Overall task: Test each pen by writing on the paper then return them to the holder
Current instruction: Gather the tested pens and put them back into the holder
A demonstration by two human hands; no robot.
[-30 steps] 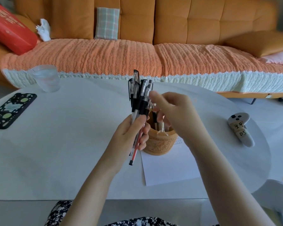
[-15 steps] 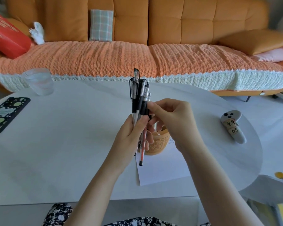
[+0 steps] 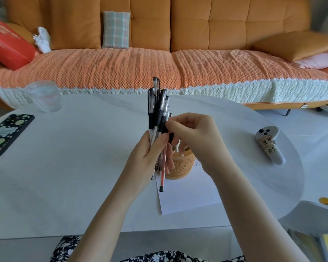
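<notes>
Left hand (image 3: 150, 157): gripping a bundle of pens (image 3: 157, 114) upright above the table (image 3: 74, 167), fingers wrapping round the lower barrels, thumb pressing across the front. The bundle is standing near the middle of the table, caps pointing up and away. Most pens are showing black caps and grips; one red-barrelled pen (image 3: 162, 173) is hanging lowest, its tip hovering over the near-left corner of the paper (image 3: 187, 195).

Right hand (image 3: 193, 133): closing in from the right, thumb and forefinger pinching a black-gripped pen at the right edge of the bundle; the other fingers are curling underneath.

Holder (image 3: 180, 167): a tan carved cup sitting just behind both hands, resting on the far-left part of the paper. Whether any pens are remaining inside, cannot tell; the hands are covering its mouth.

Paper: a white sheet lying flat on the table, right of centre, near edge angling toward the person.

Other items on the table: a clear plastic cup (image 3: 45, 97) at far left; a dark patterned phone (image 3: 6, 135) at the left edge; a white handheld controller (image 3: 269, 146) bearing handwritten labels at the right, well apart from the paper.

Beyond the table: an orange sofa (image 3: 197, 25) carrying a checked cushion (image 3: 116, 29).
</notes>
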